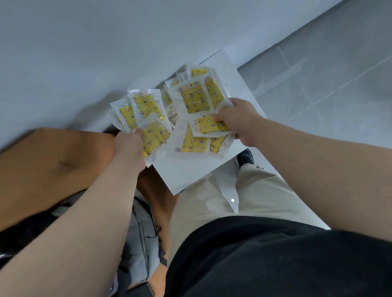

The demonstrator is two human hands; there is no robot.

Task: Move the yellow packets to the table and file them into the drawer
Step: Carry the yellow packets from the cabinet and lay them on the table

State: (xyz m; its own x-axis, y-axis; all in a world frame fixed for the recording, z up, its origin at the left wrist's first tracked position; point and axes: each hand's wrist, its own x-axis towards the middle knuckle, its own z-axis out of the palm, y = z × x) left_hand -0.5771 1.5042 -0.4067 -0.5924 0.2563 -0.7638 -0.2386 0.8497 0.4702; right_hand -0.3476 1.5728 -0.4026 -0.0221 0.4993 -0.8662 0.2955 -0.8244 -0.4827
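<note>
Both hands hold fans of yellow packets in clear wrappers, printed with small duck figures. My left hand (129,147) grips a bunch of yellow packets (145,110) at their lower edge. My right hand (239,120) grips a second, larger bunch of packets (194,98), thumb on the top one. Both bunches hang above a low white surface (187,171) by the wall. No drawer is in view.
A brown wooden table top (42,169) lies at the left, with a grey bag (141,239) beside it. A white wall (92,51) fills the back. Grey floor tiles (335,82) stretch right. My beige trousers and a dark shoe (245,158) stand below.
</note>
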